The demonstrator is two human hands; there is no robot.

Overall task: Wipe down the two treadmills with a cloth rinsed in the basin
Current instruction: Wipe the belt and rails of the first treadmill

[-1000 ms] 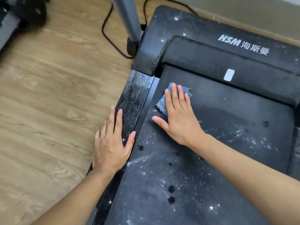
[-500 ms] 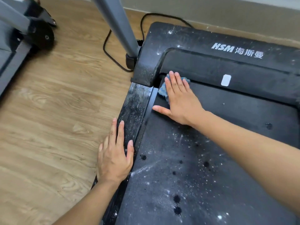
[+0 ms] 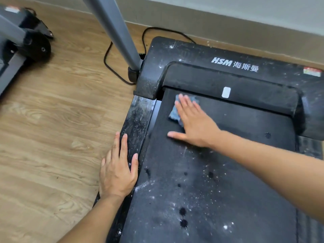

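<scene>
Wooden flooring (image 3: 52, 137) surrounds the treadmill (image 3: 228, 172), where I brace my left hand (image 3: 119, 171) flat on the side rail (image 3: 138, 120) while my right hand (image 3: 194, 123), fingers straight, presses the cloth (image 3: 174, 114) at the belt's front; wiping underway, next stroke toward the dusty patch.

Wood-grain floor (image 3: 52, 137) bore a dusty black treadmill (image 3: 219, 199) under the left hand (image 3: 117, 172); second treadmill (image 3: 10, 67) well left of it, black cable (image 3: 104, 59) beyond.
</scene>
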